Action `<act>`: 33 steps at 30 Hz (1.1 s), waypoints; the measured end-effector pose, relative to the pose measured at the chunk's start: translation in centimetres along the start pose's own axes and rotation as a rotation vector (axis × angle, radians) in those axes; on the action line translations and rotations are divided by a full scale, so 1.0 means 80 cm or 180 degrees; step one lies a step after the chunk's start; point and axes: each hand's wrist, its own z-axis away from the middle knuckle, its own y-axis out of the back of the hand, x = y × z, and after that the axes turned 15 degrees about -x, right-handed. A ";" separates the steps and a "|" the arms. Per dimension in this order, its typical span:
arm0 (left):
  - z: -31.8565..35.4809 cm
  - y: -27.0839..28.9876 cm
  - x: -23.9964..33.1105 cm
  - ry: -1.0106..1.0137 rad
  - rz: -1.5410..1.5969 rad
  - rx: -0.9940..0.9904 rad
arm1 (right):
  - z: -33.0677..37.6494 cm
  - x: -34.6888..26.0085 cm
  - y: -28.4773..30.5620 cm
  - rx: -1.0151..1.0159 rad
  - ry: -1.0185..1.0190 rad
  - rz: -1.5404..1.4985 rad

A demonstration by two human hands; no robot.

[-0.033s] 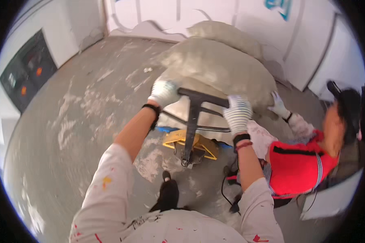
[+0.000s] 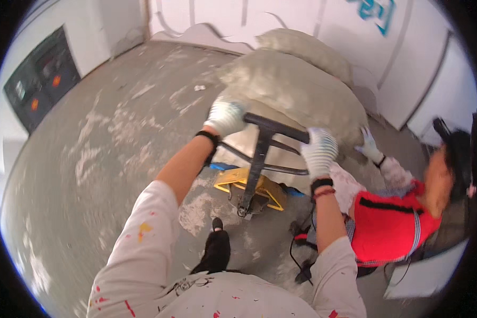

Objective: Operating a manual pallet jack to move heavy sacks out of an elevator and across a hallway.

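**Both hands on the black handlebar**

Since the earlier picture, hardly anything has moved: our two gloved hands sit on the same bar, and the co-worker's head now shows blurred at the right edge. Our left hand (image 2: pixel 225 116) is closed around the left end of the black handlebar (image 2: pixel 276 128), fingers wrapped over it. Our right hand (image 2: pixel 318 152) is clenched on the right end of the same bar. From the bar a dark post runs down to a yellow machine base (image 2: pixel 252 186) resting on the grey concrete floor (image 2: pixel 106 159), just ahead of our black shoe (image 2: pixel 216 250). A black cable (image 2: pixel 294 249) trails on the floor beside the base. Past the bar lie big grey sacks (image 2: pixel 297 85) against the white wall (image 2: pixel 281 16). At our right a person in a red vest (image 2: pixel 389 225) crouches, one gloved hand (image 2: pixel 370 147) pressed on the nearest sack. A dark control panel (image 2: pixel 40 79) hangs on the left wall.
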 end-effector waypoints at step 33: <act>-0.196 -0.194 -0.048 -0.1268 0.0721 0.0480 | -0.148 0.155 -0.212 -0.0776 -0.1046 0.0506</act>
